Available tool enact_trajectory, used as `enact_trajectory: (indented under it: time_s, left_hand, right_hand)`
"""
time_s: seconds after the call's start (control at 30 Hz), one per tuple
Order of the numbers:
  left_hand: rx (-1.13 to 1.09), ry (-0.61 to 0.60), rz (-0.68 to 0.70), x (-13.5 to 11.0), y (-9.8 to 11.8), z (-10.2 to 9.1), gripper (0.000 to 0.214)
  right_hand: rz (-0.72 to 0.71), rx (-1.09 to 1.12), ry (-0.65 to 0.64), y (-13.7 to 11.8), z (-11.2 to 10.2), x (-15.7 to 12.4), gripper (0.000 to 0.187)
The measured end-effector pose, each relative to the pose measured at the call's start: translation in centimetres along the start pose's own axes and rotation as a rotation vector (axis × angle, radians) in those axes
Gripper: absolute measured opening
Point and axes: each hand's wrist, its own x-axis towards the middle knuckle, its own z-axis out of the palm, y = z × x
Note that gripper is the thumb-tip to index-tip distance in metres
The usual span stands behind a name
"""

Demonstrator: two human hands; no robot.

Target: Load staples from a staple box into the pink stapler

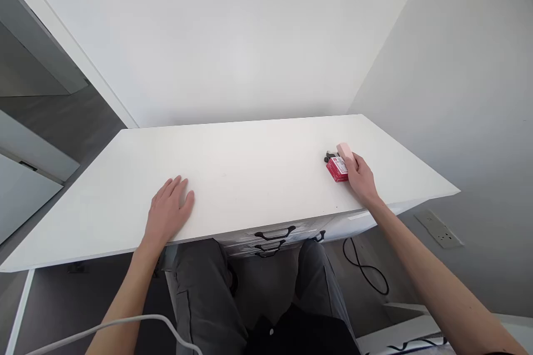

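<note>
My left hand (170, 208) lies flat on the white desk (250, 166), fingers stretched out and holding nothing. My right hand (361, 177) reaches to the right part of the desk and rests against a small red box with a white label (336, 169). Its fingers curl around a pale pink block (345, 150) that sits just behind the red box. A small dark object (330, 156) pokes out to the left of the pink block; I cannot make out what it is.
Under the desk stands a white drawer unit with black handles (272, 235). A black cable (366, 271) loops on the floor at right, near a wall socket (439, 228). A white cable (125, 324) crosses my lap. The white wall runs right behind the desk.
</note>
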Motion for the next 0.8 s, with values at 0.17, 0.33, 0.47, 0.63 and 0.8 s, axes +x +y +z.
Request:
enact_trajectory:
  time_s: [0.17, 0.33, 0.47, 0.63, 0.8]
  left_hand:
    - [-0.014, 0.004, -0.004, 0.0, -0.1, 0.1, 0.063]
    - [-0.004, -0.005, -0.006, -0.1, 0.1, 0.0, 0.065]
    - [0.004, -0.009, -0.006, -0.1, 0.2, -0.1, 0.066]
    - [-0.003, 0.0, 0.0, -0.2, 0.2, -0.1, 0.064]
    - [0.008, 0.006, 0.009, -0.3, 0.1, 0.0, 0.064]
  right_hand:
    - [-0.024, -0.01, -0.02, -0.2, 0.9, -0.1, 0.065]
    - [-0.038, 0.006, -0.04, -1.1, 2.0, -0.5, 0.065]
    - [-0.059, 0.029, -0.068, -2.1, 3.1, -1.1, 0.067]
    - [-0.073, 0.066, -0.119, -4.1, 5.3, -2.3, 0.065]
    - [-0.108, 0.137, -0.18, -6.9, 8.7, -4.2, 0.062]
